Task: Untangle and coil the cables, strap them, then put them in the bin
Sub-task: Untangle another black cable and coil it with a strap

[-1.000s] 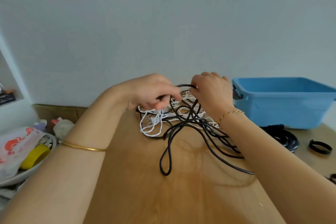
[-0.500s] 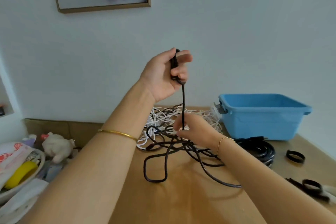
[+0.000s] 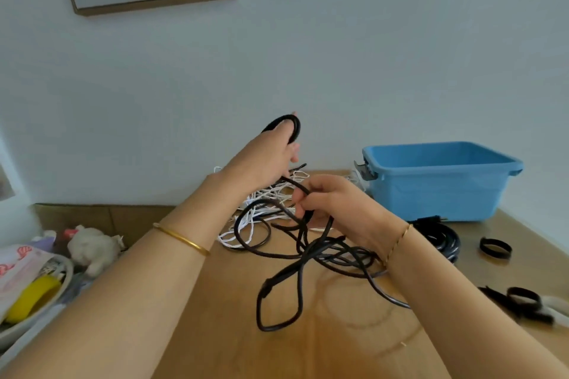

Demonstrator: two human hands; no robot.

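A tangled black cable (image 3: 301, 255) lies in loops on the wooden table (image 3: 308, 348), over a white cable (image 3: 246, 224) behind it. My left hand (image 3: 268, 157) is raised above the pile and holds a small loop of the black cable at its top. My right hand (image 3: 332, 206) is lower, just above the tangle, and grips a strand of the same black cable. The blue bin (image 3: 437, 181) stands at the back right, open on top. A coiled black cable (image 3: 443, 240) lies in front of it.
Black straps (image 3: 495, 249) lie at the right, with more straps and scissors (image 3: 529, 304) near the right edge. At the left stands a basket (image 3: 37, 298) with a yellow tape roll, and a plush toy (image 3: 92, 249). A framed picture hangs on the wall.
My left hand lifted the black cable end high, then came down a little with a loop in it. My right hand stayed low on the tangle and took hold of a strand.
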